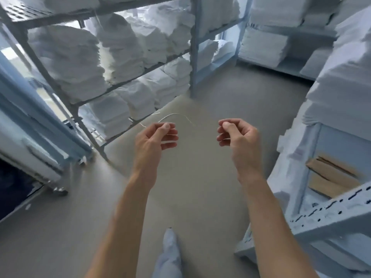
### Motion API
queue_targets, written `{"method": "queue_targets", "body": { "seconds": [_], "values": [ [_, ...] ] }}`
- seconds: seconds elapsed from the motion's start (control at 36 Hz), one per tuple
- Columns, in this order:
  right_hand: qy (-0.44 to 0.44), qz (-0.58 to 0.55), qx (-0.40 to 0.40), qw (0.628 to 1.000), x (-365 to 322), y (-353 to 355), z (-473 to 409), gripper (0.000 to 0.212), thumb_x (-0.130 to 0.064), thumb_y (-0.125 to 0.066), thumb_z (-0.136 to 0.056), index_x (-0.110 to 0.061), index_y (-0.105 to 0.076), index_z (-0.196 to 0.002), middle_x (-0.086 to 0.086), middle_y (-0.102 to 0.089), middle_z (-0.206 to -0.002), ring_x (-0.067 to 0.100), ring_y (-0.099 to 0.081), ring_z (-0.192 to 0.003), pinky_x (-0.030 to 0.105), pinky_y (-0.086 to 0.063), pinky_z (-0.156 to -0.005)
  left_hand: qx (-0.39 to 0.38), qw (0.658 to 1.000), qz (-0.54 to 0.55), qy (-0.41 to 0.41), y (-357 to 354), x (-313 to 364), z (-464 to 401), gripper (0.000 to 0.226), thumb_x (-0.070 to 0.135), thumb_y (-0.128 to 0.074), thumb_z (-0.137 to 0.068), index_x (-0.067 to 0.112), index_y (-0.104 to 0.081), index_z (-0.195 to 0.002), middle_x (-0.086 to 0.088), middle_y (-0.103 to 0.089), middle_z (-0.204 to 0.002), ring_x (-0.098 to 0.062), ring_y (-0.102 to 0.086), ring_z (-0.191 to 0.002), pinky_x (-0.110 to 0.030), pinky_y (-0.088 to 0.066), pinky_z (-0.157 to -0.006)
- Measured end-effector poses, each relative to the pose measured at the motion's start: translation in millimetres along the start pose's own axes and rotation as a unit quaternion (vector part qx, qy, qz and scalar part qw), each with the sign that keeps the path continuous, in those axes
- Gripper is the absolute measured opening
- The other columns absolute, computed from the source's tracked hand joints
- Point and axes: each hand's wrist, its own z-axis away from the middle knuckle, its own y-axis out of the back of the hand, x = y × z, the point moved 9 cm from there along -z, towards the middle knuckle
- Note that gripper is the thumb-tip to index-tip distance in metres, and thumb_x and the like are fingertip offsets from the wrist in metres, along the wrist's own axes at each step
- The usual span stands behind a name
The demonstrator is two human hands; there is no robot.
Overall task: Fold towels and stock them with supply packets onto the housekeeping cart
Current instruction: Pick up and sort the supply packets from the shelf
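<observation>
Both my hands are held out over the grey floor in the head view. My left hand [155, 135] pinches a thin white thread [174, 114] between thumb and forefinger, and the thread arcs up and to the right of it. My right hand [235, 134] has its thumb pressed to curled fingertips; a faint bit of thread shows at its fingers. Folded white towels [120, 51] fill the metal shelf rack [130, 81] ahead on the left. A cart-like frame on castors [50, 171] stands at the left edge.
More white linen stacks [267, 45] fill shelves at the back right and a rack [341, 109] close on my right, which also holds brown cardboard packets [331, 175]. My leg in light fabric [169, 253] shows at the bottom. Open grey floor [200, 187] lies between the racks.
</observation>
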Motion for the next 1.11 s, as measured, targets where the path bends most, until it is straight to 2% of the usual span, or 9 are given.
{"method": "queue_targets", "body": {
  "seconds": [0.08,0.25,0.53,0.72,1.0,1.11],
  "values": [
    [-0.010,0.014,0.076,0.997,8,15,-43,0.021,-0.005,-0.055,-0.093,-0.010,-0.071,-0.080,-0.002,-0.065,-0.065,0.014,-0.059,-0.055,0.025,-0.049,-0.054,-0.064,0.997,0.004,0.029,-40,-16,-59,0.023,0.009,-0.053,-0.099,0.011,-0.072,-0.086,-0.007,-0.072,-0.082,-0.022,-0.068,-0.081,-0.035,-0.057,-0.075],
    [-0.022,0.063,0.171,0.983,15,43,-117,0.018,-0.008,-0.056,-0.093,-0.008,-0.072,-0.085,0.000,-0.067,-0.070,0.015,-0.062,-0.061,0.027,-0.052,-0.057,-0.187,0.980,0.017,0.068,-131,-39,-153,0.022,0.009,-0.053,-0.099,0.009,-0.071,-0.088,-0.008,-0.071,-0.084,-0.021,-0.067,-0.080,-0.033,-0.057,-0.073],
    [-0.045,0.066,0.324,0.943,38,122,-179,0.018,-0.011,-0.059,-0.089,-0.015,-0.073,-0.079,-0.003,-0.068,-0.067,0.014,-0.061,-0.058,0.025,-0.049,-0.055,-0.343,0.930,-0.005,0.131,-277,-91,-213,0.020,0.009,-0.056,-0.097,0.009,-0.072,-0.086,-0.008,-0.072,-0.082,-0.022,-0.068,-0.080,-0.035,-0.056,-0.073],
    [-0.036,0.032,0.389,0.920,58,184,-243,0.016,-0.012,-0.059,-0.087,-0.015,-0.073,-0.079,-0.001,-0.067,-0.068,0.014,-0.060,-0.058,0.026,-0.050,-0.056,-0.409,0.898,-0.007,0.162,-383,-122,-236,0.021,0.008,-0.055,-0.097,0.009,-0.073,-0.086,-0.008,-0.072,-0.082,-0.023,-0.069,-0.078,-0.041,-0.057,-0.078],
    [-0.078,0.008,0.469,0.880,88,281,-324,0.014,-0.012,-0.061,-0.086,-0.015,-0.071,-0.077,-0.002,-0.066,-0.064,0.014,-0.059,-0.054,0.023,-0.048,-0.051,-0.472,0.855,-0.052,0.208,-532,-168,-261,0.017,0.008,-0.056,-0.097,0.006,-0.072,-0.090,-0.005,-0.071,-0.080,-0.021,-0.068,-0.077,-0.042,-0.058,-0.082],
    [-0.085,0.007,0.500,0.862,96,310,-337,0.016,-0.010,-0.060,-0.088,-0.015,-0.071,-0.077,-0.002,-0.066,-0.063,0.012,-0.060,-0.053,0.023,-0.050,-0.052,-0.514,0.814,-0.047,0.265,-579,-198,-244,0.016,0.008,-0.057,-0.096,0.005,-0.072,-0.091,-0.005,-0.072,-0.079,-0.021,-0.069,-0.075,-0.036,-0.059,-0.074]
  ]
}}
